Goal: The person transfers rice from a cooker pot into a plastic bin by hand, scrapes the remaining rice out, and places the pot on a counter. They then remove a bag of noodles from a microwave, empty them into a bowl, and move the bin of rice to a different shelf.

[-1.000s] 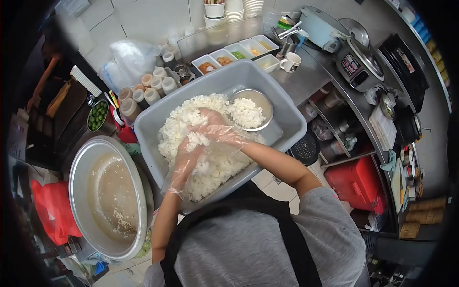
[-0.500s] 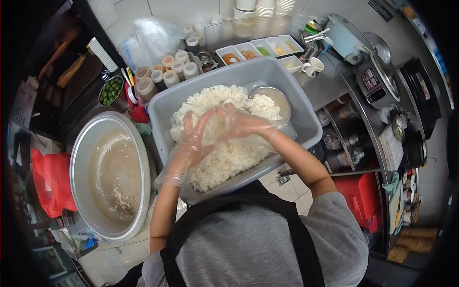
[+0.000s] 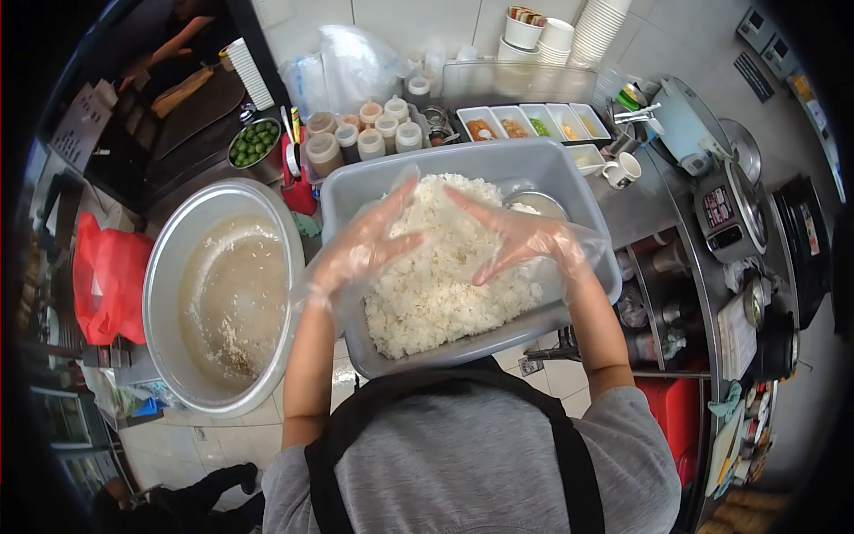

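Cooked white rice [image 3: 436, 307] fills much of a grey plastic tub [image 3: 356, 182]. Over the left side of the rice is my left hand [image 3: 378, 240], in a clear plastic glove with the fingers spread. My right hand [image 3: 525, 236], gloved the same way, hovers at the right side of the rice, its thumb and fingers wide apart. Both palms face inward with a gap between them, and neither hand holds anything. A round metal bowl [image 3: 550, 204] sits in the tub's far right corner, partly hidden behind my right hand.
A large metal basin [image 3: 169, 356] with rice remnants stands left of the tub. Behind are sauce bottles [image 3: 409, 138], white topping trays [image 3: 480, 123] and a pot of green limes [image 3: 255, 144]. A mug [image 3: 623, 171] and cooker [image 3: 725, 209] stand right. Someone's leg [image 3: 209, 485] shows lower left.
My hands have moved apart from close together over the rice, the left going left and the right going right. The rice looks more levelled, and the view has shifted.
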A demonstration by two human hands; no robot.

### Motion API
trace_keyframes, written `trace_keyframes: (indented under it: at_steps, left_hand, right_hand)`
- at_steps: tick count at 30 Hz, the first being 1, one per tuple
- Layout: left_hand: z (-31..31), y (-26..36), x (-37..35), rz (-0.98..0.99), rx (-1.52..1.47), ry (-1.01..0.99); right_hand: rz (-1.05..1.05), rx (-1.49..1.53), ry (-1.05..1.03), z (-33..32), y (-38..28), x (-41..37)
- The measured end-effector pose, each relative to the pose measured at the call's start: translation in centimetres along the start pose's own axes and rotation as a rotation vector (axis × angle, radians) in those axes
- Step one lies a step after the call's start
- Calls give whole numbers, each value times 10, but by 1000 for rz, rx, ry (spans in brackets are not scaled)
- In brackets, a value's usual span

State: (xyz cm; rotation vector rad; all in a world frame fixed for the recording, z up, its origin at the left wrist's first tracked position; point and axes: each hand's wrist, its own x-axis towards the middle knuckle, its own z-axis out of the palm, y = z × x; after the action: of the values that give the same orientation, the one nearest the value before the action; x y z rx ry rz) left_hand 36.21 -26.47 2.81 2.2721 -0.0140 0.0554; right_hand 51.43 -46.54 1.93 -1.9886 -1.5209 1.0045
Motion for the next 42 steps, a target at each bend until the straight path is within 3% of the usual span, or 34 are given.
trace_keyframes:
  at_steps: [1, 2, 3, 4, 6, 7, 10, 11, 13, 16, 18, 21, 23, 26, 29, 32, 33, 36, 38, 40, 42]
  left_hand:
    - [3, -1, 8, -84, -28, 7]
    - [9, -3, 9, -168, -56, 4]
    - [25, -32, 5, -137, 252, 50]
    - [16, -32, 9, -64, 188, 23]
    - [20, -31, -2, 44, 33, -80]
    - [27, -32, -7, 4, -29, 106]
    - [26, -9, -4, -131, -487, 268]
    - [28, 0, -5, -139, -675, 268]
    - [39, -3, -3, -17, -671, 269]
    - [47, 1, -18, -20, -881, 288]
    - [49, 4, -37, -21, -1005, 312]
    - [57, 2, -66, 0, -1257, 304]
    - [65, 0, -81, 56, -1512, 309]
    - [80, -2, -87, -182, -1456, 254]
    - [87, 13, -103, -154, -1459, 385]
    - [98, -5, -134, -127, -1540, 418]
    - [96, -4, -150, 12, -1524, 501]
    - [74, 3, -201, 15, -1414, 507]
    - [57, 8, -251, -12, -1351, 596]
    - [47, 7, -307, 6, -1306, 659]
    - [41, 6, -366, -78, -1136, 733]
  right_hand:
    - [-73, 97, -13, 7, 4, 4]
    - [37, -2, -97, 17, 4, 1]
    - [144, -111, -173, 21, 1, -1]
    - [242, -264, -224, 6, -2, 3]
    - [207, -126, 42, 0, -4, 1]
    - [205, -85, 104, 4, -2, 3]
    - [-23, 141, 352, 8, -8, 15]
    - [-80, 253, 381, 14, -13, 18]
    - [-294, 385, 506, 33, -11, 32]
    - [-175, 681, 334, 37, 7, 33]
    - [-297, 516, 487, 32, 18, 33]
    - [-231, 759, 696, 27, -5, 14]
    - [-604, 888, 528, 25, -44, 14]
    - [-921, 977, 113, 57, -92, 31]
    - [-565, 349, 139, 80, -125, 30]
    - [-423, -3, 83, 94, -141, 40]
    - [-545, -38, 96, 102, -147, 46]
    - [-818, -137, 10, 121, -155, 67]
    - [-861, -222, 124, 147, -181, 78]
    - [-803, -1, 95, 185, -225, 86]
    - [-667, 511, -176, 235, -285, 90]
